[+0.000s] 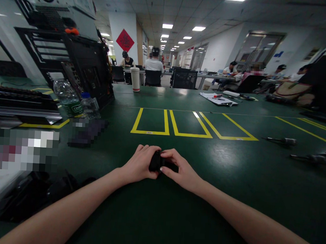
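A small black block-like object (155, 161) is between my two hands, low over the green table (157, 210); its exact kind cannot be made out. My left hand (139, 164) wraps round its left side, fingers over the top and thumb beneath. Against its right edge, my right hand (183, 171) is curled, with thumb and fingertips touching the object. A dark gap shows between that thumb and the fingers. Much of the object is hidden by both hands.
Yellow tape outlines (150, 132) mark the table ahead. To the left stand an open computer case (86, 65), a water bottle (68, 94) and a blue-capped bottle (90, 106). A white cup (135, 79), a clipboard (215, 99) and a dark screwdriver-like tool (282, 140) lie further out.
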`<state>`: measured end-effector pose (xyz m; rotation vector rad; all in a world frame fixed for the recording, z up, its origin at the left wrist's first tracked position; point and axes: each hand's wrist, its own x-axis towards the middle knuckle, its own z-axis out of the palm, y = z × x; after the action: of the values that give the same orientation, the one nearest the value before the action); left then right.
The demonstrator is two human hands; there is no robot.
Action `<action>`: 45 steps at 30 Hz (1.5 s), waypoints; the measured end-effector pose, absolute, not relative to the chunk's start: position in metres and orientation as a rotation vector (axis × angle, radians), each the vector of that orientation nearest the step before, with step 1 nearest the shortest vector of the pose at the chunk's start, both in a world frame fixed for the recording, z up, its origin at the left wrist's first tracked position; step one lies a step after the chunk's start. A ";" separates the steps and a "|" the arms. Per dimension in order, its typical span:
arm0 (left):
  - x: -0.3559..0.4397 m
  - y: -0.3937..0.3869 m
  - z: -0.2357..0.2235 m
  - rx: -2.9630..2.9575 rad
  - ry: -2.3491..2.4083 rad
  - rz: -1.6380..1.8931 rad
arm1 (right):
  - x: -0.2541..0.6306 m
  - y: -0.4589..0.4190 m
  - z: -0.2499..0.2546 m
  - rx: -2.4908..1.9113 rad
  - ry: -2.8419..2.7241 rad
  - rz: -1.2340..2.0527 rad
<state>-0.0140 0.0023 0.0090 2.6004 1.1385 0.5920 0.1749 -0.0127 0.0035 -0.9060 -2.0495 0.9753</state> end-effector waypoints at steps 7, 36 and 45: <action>-0.014 0.002 0.008 2.582 1.139 0.611 | 0.172 -0.013 0.003 -0.953 -1.993 1.047; -0.014 0.001 0.012 2.601 1.123 0.582 | 0.175 -0.014 0.004 -0.934 -2.044 0.964; -0.014 0.004 0.006 2.605 1.139 0.633 | 0.172 -0.012 0.002 -0.951 -1.991 1.050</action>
<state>-0.0142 0.0043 0.0056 2.6046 1.1390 0.6326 0.1720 -0.0122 0.0024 -0.9515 -1.9911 1.0501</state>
